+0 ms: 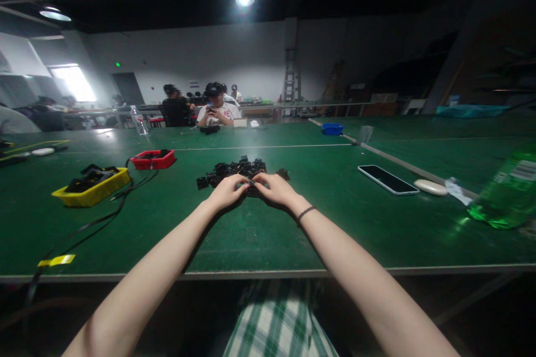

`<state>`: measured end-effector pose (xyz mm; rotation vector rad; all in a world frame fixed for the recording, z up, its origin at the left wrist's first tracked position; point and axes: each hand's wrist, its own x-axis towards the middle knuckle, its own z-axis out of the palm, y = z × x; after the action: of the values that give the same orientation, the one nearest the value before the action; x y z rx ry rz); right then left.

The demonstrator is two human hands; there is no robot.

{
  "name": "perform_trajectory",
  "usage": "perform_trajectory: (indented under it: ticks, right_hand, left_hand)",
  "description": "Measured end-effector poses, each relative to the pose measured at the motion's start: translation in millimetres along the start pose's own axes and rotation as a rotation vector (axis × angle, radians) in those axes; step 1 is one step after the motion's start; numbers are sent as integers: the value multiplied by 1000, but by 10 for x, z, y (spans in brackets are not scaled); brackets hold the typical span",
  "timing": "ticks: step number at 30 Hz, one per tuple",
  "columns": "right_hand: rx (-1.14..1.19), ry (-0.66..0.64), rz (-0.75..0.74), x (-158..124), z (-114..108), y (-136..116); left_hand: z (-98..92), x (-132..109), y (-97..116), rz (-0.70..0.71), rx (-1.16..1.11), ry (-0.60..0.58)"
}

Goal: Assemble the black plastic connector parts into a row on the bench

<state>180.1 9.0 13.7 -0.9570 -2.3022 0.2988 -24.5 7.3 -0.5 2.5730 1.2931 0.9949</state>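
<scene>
Black pile (230,169) lay just far of left hand (226,191) (the nearer) and right hand (276,188), long axis left-right; fingers curled, couldn't tell if pinching.

The tabletop (268,248) was green, and the pile of little parts (234,169) was black. There was a yellow tray (97,192), a red tray (156,164) and a blue tray (333,130). The big bottle (508,195) was bright green. The checked cloth (276,326) was green and white, and the wristband (306,212) was dark.
</scene>
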Motion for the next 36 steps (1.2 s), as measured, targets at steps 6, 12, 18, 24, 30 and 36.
perform_trajectory:
  ticks: [6, 12, 18, 24, 30, 36]
  right_hand:
    - [1, 0, -4, 1, 4, 14]
    - [-2, -1, -6, 1, 2, 14]
    - [-5, 1, -11, 6, 14, 30]
    - [-1, 1, -6, 5, 10, 23]
    - [-7, -3, 6, 2, -4, 1]
    - [-5, -5, 3, 0, -9, -11]
  left_hand:
    - [-1, 0, 1, -2, -4, 7]
    - [0, 0, 4, -5, -6, 4]
    - [4, 0, 6, -3, 0, 1]
    - [4, -1, -6, -1, -2, 0]
    - [4, -3, -3, -2, 1, 2]
    - [1, -2, 2, -4, -2, 3]
